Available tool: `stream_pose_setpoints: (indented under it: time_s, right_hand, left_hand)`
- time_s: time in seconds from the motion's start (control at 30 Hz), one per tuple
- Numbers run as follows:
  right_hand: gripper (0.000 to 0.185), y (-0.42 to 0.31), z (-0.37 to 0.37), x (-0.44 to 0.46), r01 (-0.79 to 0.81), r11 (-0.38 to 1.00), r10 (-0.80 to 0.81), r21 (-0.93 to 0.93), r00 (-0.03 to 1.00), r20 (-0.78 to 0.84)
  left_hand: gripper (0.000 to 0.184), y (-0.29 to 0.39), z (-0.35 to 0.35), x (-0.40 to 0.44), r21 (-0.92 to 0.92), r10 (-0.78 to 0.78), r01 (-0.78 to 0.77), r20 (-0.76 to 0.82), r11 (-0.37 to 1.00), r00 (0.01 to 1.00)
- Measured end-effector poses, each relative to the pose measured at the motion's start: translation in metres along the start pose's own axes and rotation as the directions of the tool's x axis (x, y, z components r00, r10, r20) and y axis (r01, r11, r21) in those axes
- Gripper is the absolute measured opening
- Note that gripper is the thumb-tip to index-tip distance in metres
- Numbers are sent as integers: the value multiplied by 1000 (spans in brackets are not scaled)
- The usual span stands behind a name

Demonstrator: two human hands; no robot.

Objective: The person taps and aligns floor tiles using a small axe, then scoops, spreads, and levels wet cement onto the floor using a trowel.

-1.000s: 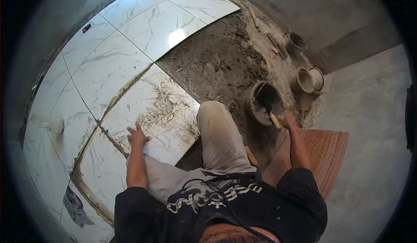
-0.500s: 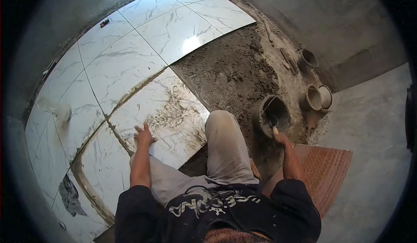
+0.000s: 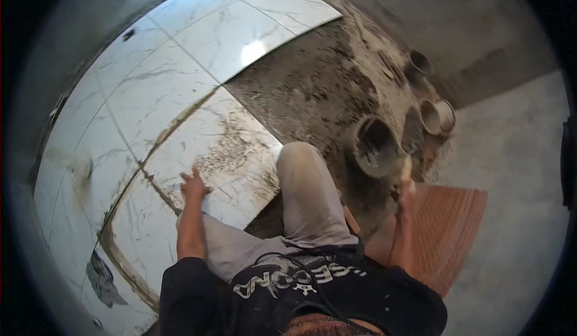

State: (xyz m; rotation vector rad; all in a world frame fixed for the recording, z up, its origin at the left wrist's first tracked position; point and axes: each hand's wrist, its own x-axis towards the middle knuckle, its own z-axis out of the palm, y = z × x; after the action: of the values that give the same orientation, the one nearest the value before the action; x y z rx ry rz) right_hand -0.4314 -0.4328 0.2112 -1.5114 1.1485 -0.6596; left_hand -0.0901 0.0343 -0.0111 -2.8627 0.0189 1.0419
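My left hand rests with fingers spread on a white marbled tile smeared with wet mortar. In my right hand, blurred by motion, is the pale handle of a trowel. Its grey blade points up and away, just right of a dark bucket with mortar inside. The bucket stands tilted toward me on the mortar bed. My bent knee is between the tile and the bucket.
Laid marbled tiles cover the left and far floor. Rough wet mortar spreads beyond my knee. More buckets stand by the right wall. A reddish patterned sheet lies at my right, a grey rag at far left.
My right hand has drawn the trowel out of the bucket and slightly right, its blade now visible. My left hand stays on the tile. The whole view has shifted slightly.
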Motion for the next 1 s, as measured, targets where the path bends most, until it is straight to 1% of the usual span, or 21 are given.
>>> stream_pose_setpoints:
  time_s: [0.03,0.1,0.13,0.17,0.2,0.23,0.27,0.37,0.4,0.47,0.5,0.53,0.6,0.67,0.73,0.77,0.8,0.87,0.9,0.97,1.0]
  right_hand:
    - [33,-4,9,-4,14,999,-15,-44,999,-29]
    - [33,51,7,23,18,971,-27,-238,999,-35]
    - [36,63,18,25,81,874,-121,-480,991,-53]
    - [39,74,26,26,121,712,-209,-692,977,-43]
    - [39,99,22,34,101,709,-200,-698,978,-62]
    - [42,130,16,45,-18,723,-17,-690,999,-44]
    - [46,133,20,51,-123,722,154,-681,988,-16]
    - [49,113,20,27,-59,720,64,-692,998,-18]
    - [49,117,14,13,-83,714,88,-696,996,-28]
    - [52,101,23,16,-91,686,-6,-722,991,-130]
    - [48,94,25,10,-143,721,68,-678,988,-135]
    - [48,105,27,11,-146,717,75,-682,988,-133]
    - [44,141,24,18,-86,645,-55,-759,986,-158]
    - [42,172,26,14,-156,621,-14,-768,978,-209]
    - [43,202,21,3,-54,608,-104,-792,984,-147]
    - [43,202,19,-11,8,634,-143,-773,984,-106]
    - [43,202,16,-23,5,632,-141,-775,984,-108]
    - [45,197,7,-48,-54,655,-37,-754,994,-103]
    - [45,195,1,-58,-51,654,-35,-754,995,-98]
    - [54,197,-10,-77,113,572,-123,-813,991,51]
    - [59,216,-26,-83,169,461,-96,-871,985,140]
  left_hand:
    - [117,-1,4,2,-10,17,-18,-17,1000,1000]
    - [117,-1,7,3,-15,57,-57,-38,998,998]
    - [116,0,4,0,-28,23,-24,-25,999,999]
    - [115,0,1,-2,-41,-13,13,-10,999,1000]
    - [115,-1,2,-5,-27,3,-3,-2,1000,1000]
    - [114,-3,3,-7,-46,9,-9,-12,999,1000]
    - [113,-2,2,-5,-77,8,-10,-31,997,999]
    - [112,0,7,8,-94,-8,4,-47,996,999]
    - [112,-3,12,5,-94,7,-13,-60,996,998]
    - [111,-1,7,6,-89,0,-4,-37,996,999]
    - [111,-2,8,5,-88,5,-9,-51,996,999]
    - [111,-3,10,3,-85,12,-17,-60,996,998]
    - [111,-1,3,-3,-80,5,-8,-40,997,999]
    - [111,2,1,-8,-71,7,-8,-26,997,1000]
    - [111,0,-1,-7,-78,11,-14,-30,997,999]
    - [111,-1,-1,-3,-79,13,-16,-34,997,999]
    - [111,-1,2,0,-74,9,-12,-35,997,999]
    - [111,0,9,2,-67,7,-9,-28,998,1000]
    - [111,1,9,4,-63,11,-13,-26,998,1000]
    - [112,-5,7,7,-57,-9,7,-29,998,1000]
    - [112,-5,7,7,-59,1,-3,-21,998,1000]
